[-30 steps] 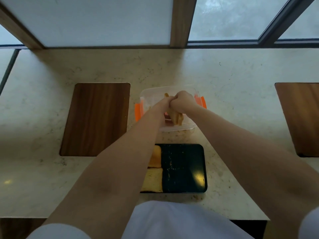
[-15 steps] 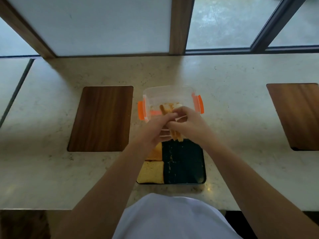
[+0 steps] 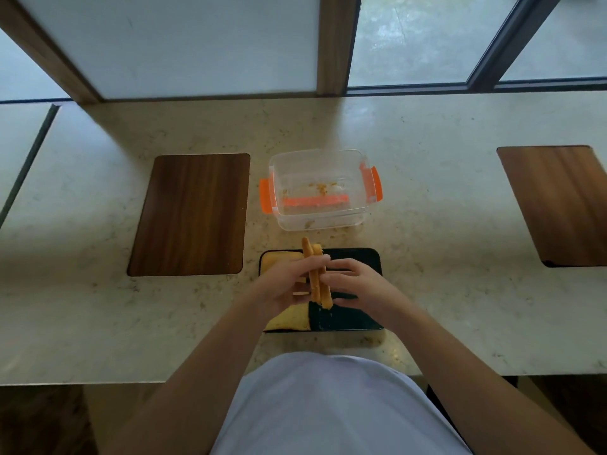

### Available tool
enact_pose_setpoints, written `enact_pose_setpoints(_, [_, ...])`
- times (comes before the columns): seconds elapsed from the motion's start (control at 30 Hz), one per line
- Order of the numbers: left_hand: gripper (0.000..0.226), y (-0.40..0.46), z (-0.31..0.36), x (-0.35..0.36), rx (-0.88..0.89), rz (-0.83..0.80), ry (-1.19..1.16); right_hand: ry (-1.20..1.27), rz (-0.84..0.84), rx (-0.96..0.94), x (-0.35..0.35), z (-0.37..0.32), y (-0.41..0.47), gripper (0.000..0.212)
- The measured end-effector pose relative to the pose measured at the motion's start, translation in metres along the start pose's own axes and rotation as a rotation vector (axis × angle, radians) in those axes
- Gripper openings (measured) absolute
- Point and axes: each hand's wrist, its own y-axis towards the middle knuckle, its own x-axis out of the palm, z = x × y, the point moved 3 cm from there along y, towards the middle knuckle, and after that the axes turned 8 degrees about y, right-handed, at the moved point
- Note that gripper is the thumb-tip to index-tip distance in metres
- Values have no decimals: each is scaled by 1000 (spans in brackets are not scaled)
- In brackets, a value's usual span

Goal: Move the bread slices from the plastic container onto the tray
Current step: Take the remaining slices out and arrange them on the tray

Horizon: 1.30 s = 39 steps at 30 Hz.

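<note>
both hands hold two bread slices (image 3: 316,274) on edge above the black tray (image 3: 356,318): left hand (image 3: 285,285) at 9 o'clock, right hand (image 3: 354,285) at 3 o'clock, fingers pressed on them. two slices (image 3: 289,320) lie on the tray's left side. plastic container (image 3: 320,188) at 12 o'clock holds only crumbs.

No text, label, brand, number or sign can be read anywhere in the view. The clear plastic container with orange clips (image 3: 320,188) bears no legible marking, and neither does the black rectangular tray (image 3: 358,257), the pale stone counter (image 3: 443,290) or the dark wooden rectangular boards (image 3: 192,213) set into it.
</note>
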Motion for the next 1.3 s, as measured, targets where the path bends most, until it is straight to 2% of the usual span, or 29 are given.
enact_pose_setpoints(0.13, [41, 6, -13, 2, -30, -13, 23, 19, 8, 76, -2, 18, 6, 59])
enact_pose_setpoints(0.23, [41, 12, -21, 0, -55, 13, 10, 106, -27, 110, -9, 30, 11, 52])
enact_pose_setpoints(0.3, [39, 16, -27, -2, -64, 31, -10, 125, 13, 129, -16, 37, 14, 60])
enact_pose_setpoints(0.37, [45, 20, -34, -6, -70, 67, -26, -39, 89, 115, -25, 39, 18, 71])
enact_pose_setpoints(0.43, [61, 22, -41, -9, -85, 104, -30, -269, 131, 88, -34, 39, 23, 78])
enact_pose_setpoints(0.57, [72, 24, -48, -10, -124, 121, -29, -811, 114, 68, -54, 32, 40, 89])
enact_pose_setpoints(0.67, [66, 28, -51, -13, -117, 132, -23, -1145, 60, 70, -64, 25, 53, 94])
enact_pose_setpoints(0.8, [57, 34, -51, -15, -112, 151, -23, -1444, 10, -63, -66, 19, 66, 101])
enact_pose_setpoints(1.0, [43, 39, -51, -15, -114, 133, -36, -1636, -17, -225, -62, 19, 78, 95])
enact_pose_setpoints(1.3, [38, 41, -51, -13, -126, 103, -34, -1647, 64, -323, -70, 18, 80, 87])
